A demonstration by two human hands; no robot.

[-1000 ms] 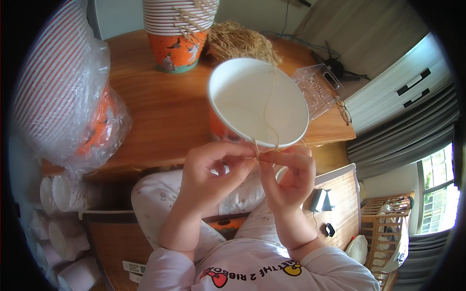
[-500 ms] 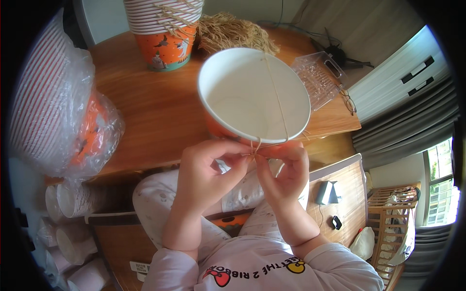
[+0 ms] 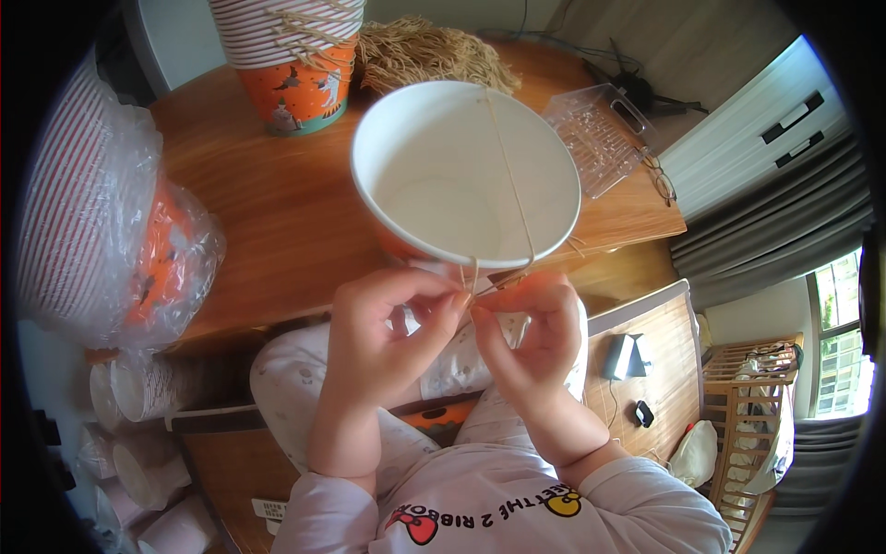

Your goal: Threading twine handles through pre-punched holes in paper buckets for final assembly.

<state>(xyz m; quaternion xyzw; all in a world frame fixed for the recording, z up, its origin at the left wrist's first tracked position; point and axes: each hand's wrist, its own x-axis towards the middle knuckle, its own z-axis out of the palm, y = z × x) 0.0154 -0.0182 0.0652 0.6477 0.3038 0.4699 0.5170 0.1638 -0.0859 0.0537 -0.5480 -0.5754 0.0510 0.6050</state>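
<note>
I hold a big white paper bucket (image 3: 466,175) just beyond my fingers, tipped so its open mouth faces me, and its near rim sits right above both hands. My left hand (image 3: 383,337) and right hand (image 3: 531,337) meet at that near rim, thumbs and forefingers pinched narrow on the ends of a thin tan string (image 3: 506,171) (a knot may be forming there, but it is too small to tell). From my fingertips the string runs away from me, straight across the mouth of the bucket to its far rim, so its long line lies near to far, slightly right of the bucket's middle. Both hands are about equally close to the string's near end; the right one lies a touch more directly under it. The bucket itself is bare inside, white walls and white bottom, with an orange outside showing at its lower edge. Beyond it on the wooden tabletop (image 3: 268,198) stands a stack of orange printed buckets (image 3: 291,60) nested one in another, with strings hanging over their rims. To the right of that stack lies a loose heap of tan string (image 3: 425,51), and further right a clear plastic tray (image 3: 600,138), with nothing that I can make out in it. At my left a clear plastic bag (image 3: 120,222) holds another nested stack lying on its side.
</note>
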